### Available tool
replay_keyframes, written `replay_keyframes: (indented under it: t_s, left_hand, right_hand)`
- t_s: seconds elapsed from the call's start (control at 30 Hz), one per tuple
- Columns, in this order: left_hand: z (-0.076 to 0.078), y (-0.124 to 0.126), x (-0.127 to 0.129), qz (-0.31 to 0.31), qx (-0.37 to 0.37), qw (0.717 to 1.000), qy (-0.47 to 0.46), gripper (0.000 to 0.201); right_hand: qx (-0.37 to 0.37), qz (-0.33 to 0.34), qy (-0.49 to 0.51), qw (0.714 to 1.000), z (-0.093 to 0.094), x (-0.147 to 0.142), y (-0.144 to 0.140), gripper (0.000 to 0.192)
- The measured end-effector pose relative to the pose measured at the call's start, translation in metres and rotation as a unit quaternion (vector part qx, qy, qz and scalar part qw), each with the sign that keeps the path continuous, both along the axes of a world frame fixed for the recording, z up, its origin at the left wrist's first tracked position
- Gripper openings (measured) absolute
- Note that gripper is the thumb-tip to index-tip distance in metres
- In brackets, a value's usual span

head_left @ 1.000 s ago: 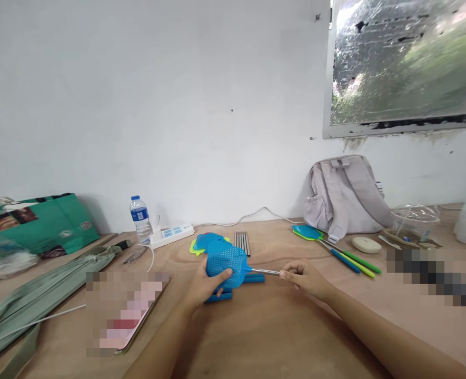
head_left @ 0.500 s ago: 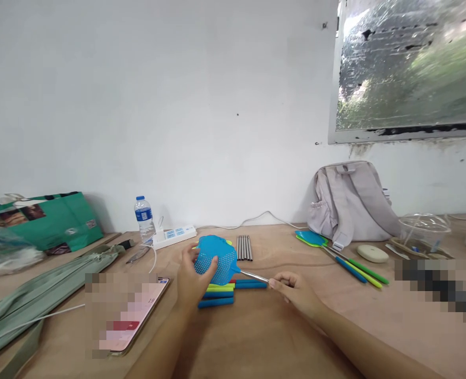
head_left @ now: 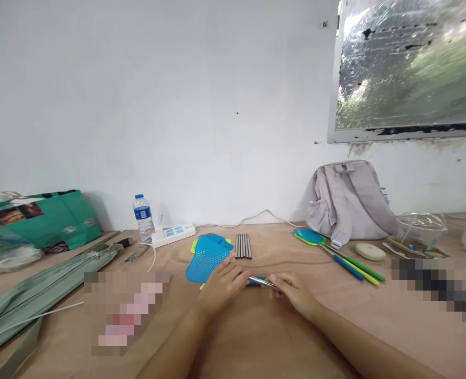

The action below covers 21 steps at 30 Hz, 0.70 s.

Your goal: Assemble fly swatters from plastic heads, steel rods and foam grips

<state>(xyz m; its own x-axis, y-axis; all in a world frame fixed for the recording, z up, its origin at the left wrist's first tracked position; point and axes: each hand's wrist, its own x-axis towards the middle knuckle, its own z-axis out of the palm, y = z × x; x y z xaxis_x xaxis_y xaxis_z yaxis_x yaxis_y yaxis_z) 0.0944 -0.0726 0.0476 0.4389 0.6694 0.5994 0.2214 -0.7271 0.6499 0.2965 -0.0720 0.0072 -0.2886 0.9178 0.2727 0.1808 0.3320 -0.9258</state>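
Note:
A blue fly swatter head (head_left: pixel 205 266), full of small holes, tilts up to the left of my left hand (head_left: pixel 225 281). That hand is closed around the swatter's neck, its fingers hiding the joint with the metal rod (head_left: pixel 262 282). At the rod's other end, my right hand (head_left: pixel 291 292) pinches it between thumb and fingers. Behind the held head lie other swatter heads (head_left: pixel 219 241), blue with a yellow-green edge showing. A blue handle tube (head_left: pixel 256 281) rests beneath the rod; my left hand covers the other tubes. Several loose metal rods (head_left: pixel 243 246) lie side by side beyond.
Swatters with coloured handles (head_left: pixel 355 266) lie at the right, near a grey backpack (head_left: pixel 349 200) and a round cream object (head_left: pixel 370 251). At the left are a power strip (head_left: pixel 174 235), a water bottle (head_left: pixel 142 216), a blurred-out phone (head_left: pixel 134 316) and a green bag (head_left: pixel 65 218).
My left hand has slid from the swatter's head right to its neck. The head has dropped lower and left, and the handle tubes are now mostly covered. My right hand keeps the rod.

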Motion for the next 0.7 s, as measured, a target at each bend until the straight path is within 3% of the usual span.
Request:
replay_keyframes:
  t_s: [0.1, 0.17, 0.27, 0.4, 0.57, 0.7]
  left_hand:
    - [-0.003, 0.012, -0.014, 0.055, 0.086, 0.992, 0.078, 0.011]
    - [-0.006, 0.02, -0.025, 0.118, 0.196, 0.959, 0.166, 0.016]
    - [-0.009, 0.026, -0.036, 0.215, 0.286, 0.899, 0.253, 0.021]
    - [-0.011, 0.026, -0.038, 0.271, 0.306, 0.865, 0.292, 0.024]
    - [-0.016, 0.029, -0.037, 0.276, 0.306, 0.86, 0.302, 0.024]
    - [-0.022, 0.035, -0.037, 0.296, 0.318, 0.862, 0.261, 0.026]
  right_hand:
    - [0.022, -0.085, 0.069, 0.994, -0.003, 0.001, 0.005, 0.044]
    - [0.042, -0.161, 0.081, 0.983, -0.007, 0.002, 0.009, 0.039]
    - [0.106, -0.161, -0.013, 0.981, -0.01, 0.002, 0.011, 0.026]
    - [0.175, -0.099, -0.157, 0.967, -0.01, -0.001, 0.005, 0.023]
    - [0.169, -0.091, -0.231, 0.954, -0.008, -0.005, 0.001, 0.033]
    - [0.149, -0.098, -0.245, 0.953, -0.01, -0.005, 0.004, 0.028]
